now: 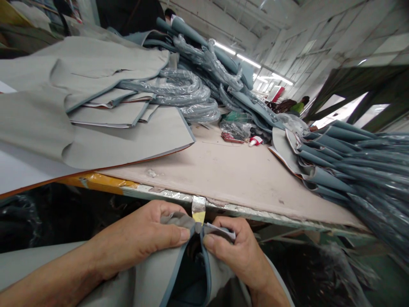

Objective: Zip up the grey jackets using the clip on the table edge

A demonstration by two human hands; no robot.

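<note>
grey sheet: the floppy grey sheet [153, 277] with blue edging [208, 277] is off the near side of the surface [233, 170], gaping open below the grip
hands: both pinched narrow, left hand [143, 236] and right hand [239, 251] each with a bit of edging, thumbs on top
tab: yellow-and-silver tab [198, 209] on the near rim, right behind the pinch; can't tell if it's touching
what could go wrong: imo the two edges slip out of line if one thumb eases off, or the hanging weight drags the fold askew; could snag on that scruffy rim too
left side: big pile of grey sheets [128, 143], near corner jutting out
right side: blue-grey bundles [345, 149]
far side: plastic-wrapped coils [185, 91], small red-and-white bottle [255, 141]
</note>
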